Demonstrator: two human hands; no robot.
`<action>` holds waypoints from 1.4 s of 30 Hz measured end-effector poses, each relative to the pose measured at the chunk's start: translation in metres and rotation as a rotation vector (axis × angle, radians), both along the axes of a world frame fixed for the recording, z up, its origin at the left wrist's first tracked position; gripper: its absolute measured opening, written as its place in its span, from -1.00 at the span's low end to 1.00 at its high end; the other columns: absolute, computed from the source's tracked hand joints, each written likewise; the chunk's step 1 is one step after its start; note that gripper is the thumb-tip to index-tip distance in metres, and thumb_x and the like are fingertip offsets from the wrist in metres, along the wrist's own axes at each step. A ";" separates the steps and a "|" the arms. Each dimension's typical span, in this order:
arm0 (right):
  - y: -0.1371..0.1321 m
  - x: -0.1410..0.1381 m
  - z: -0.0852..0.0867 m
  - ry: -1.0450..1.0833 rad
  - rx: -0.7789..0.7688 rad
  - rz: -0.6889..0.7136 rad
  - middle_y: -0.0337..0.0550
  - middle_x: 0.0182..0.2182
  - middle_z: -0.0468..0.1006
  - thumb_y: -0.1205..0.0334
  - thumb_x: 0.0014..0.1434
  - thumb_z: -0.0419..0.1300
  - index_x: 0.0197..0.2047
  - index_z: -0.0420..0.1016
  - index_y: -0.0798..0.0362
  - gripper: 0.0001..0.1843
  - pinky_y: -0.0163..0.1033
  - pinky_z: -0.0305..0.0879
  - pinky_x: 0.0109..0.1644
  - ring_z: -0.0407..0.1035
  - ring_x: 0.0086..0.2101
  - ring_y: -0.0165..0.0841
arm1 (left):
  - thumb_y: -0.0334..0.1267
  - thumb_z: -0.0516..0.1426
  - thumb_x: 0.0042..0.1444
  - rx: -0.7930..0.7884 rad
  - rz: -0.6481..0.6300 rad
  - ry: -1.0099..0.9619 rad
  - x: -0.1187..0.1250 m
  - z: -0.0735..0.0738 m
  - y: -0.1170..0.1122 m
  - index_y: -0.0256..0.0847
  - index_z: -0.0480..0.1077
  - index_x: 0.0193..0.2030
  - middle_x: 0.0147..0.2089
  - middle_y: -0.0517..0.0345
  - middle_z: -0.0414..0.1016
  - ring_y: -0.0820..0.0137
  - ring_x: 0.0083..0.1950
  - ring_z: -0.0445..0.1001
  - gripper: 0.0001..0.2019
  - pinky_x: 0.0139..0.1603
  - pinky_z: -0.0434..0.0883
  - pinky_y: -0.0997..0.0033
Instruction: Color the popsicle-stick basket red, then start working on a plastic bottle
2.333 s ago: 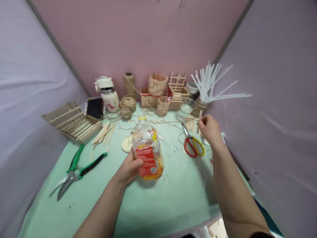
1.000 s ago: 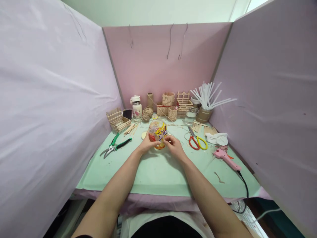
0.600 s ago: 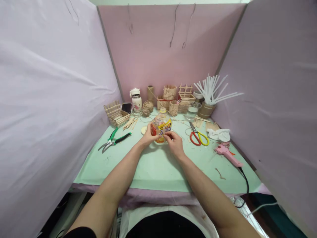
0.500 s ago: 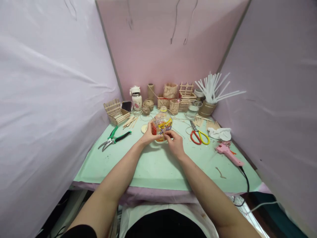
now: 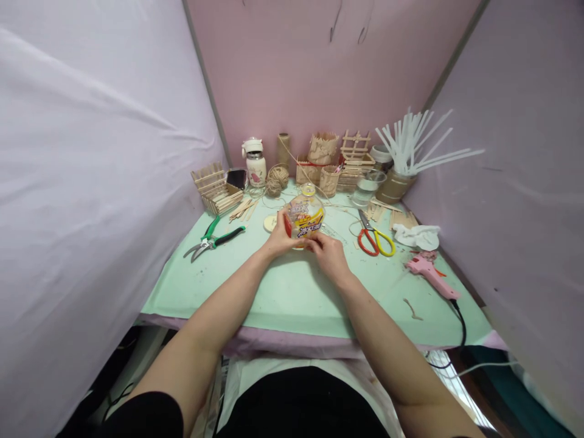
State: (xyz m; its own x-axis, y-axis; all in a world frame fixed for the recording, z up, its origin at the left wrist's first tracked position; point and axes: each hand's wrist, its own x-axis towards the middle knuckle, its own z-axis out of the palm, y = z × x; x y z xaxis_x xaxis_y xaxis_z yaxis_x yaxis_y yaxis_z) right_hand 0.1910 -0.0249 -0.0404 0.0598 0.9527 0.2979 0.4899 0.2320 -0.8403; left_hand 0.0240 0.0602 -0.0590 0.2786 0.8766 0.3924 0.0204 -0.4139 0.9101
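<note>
A clear plastic bottle (image 5: pixel 312 210) with a yellow, red and purple printed label stands in front of me at the middle of the table. My left hand (image 5: pixel 279 238) is closed round its left side, the thumb across the lower front. At the lower right of the label, my right hand (image 5: pixel 329 252) has its fingertips pinched together against the bottle, close to the left thumb. Whether those fingertips grip the label edge or just the bottle wall is too small to tell. Just left of the bottle, partly behind my left hand, lies a pale round disc (image 5: pixel 270 223).
Green-handled pruning shears (image 5: pixel 210 242) lie on the left. On the right are scissors (image 5: pixel 375 238), a crumpled white tissue (image 5: pixel 416 236) and a pink glue gun (image 5: pixel 431 275) with its cord. Stick-built boxes (image 5: pixel 218 193), twine balls (image 5: pixel 278 178) and a water cup (image 5: pixel 366 187) line the back.
My view has tilted down slightly, so the tabletop things sit higher in the picture. Both hands stay on the bottle, and the right fingers have shifted only a little along its lower edge.
</note>
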 end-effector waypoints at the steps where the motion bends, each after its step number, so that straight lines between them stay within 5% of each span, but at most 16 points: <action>1: 0.000 0.001 0.000 -0.023 -0.006 -0.004 -0.12 -0.37 0.73 0.24 0.29 0.20 -0.29 0.63 -0.02 -0.82 -0.16 0.44 -0.12 0.60 -0.32 -0.20 | 0.27 0.56 -0.38 0.000 0.003 0.006 0.000 0.000 0.000 -0.12 0.09 0.25 0.35 -0.22 0.35 -0.10 0.45 0.38 0.15 0.50 0.32 -0.10; 9: 0.003 0.002 0.002 -0.184 0.028 0.034 -0.11 -0.33 0.71 0.33 0.35 0.12 -0.26 0.65 0.00 -0.73 -0.21 0.38 -0.12 0.56 -0.29 -0.23 | 0.27 0.56 -0.39 -0.004 -0.032 0.001 -0.002 0.000 0.005 -0.15 0.13 0.26 0.30 -0.21 0.40 -0.13 0.42 0.40 0.15 0.47 0.34 -0.16; 21: 0.001 -0.004 -0.002 -0.497 0.093 -0.092 -0.01 -0.25 0.69 0.27 0.41 0.15 -0.23 0.59 0.03 -0.80 -0.23 0.29 -0.18 0.51 -0.25 -0.21 | 0.32 0.53 -0.31 0.020 -0.031 0.051 -0.003 0.001 0.003 -0.13 0.13 0.29 0.30 -0.19 0.40 -0.10 0.41 0.42 0.13 0.43 0.39 -0.13; 27: 0.001 -0.006 -0.002 -0.461 0.072 -0.094 0.03 -0.23 0.71 0.32 0.35 0.13 -0.23 0.57 0.04 -0.82 -0.20 0.30 -0.15 0.53 -0.23 -0.18 | 0.26 0.53 -0.24 0.035 0.034 0.031 0.004 -0.001 -0.003 -0.12 0.14 0.28 0.28 -0.15 0.44 -0.06 0.39 0.45 0.06 0.46 0.36 -0.12; 42: 0.000 -0.006 -0.013 -0.251 0.097 -0.160 -0.05 -0.39 0.72 0.19 0.18 0.19 -0.34 0.61 -0.01 -0.84 -0.18 0.37 -0.21 0.54 -0.37 -0.19 | 0.09 0.61 -0.38 -0.029 0.187 0.107 0.013 0.005 -0.017 -0.22 0.00 0.45 0.41 -0.36 0.31 -0.23 0.47 0.36 0.32 0.49 0.31 -0.23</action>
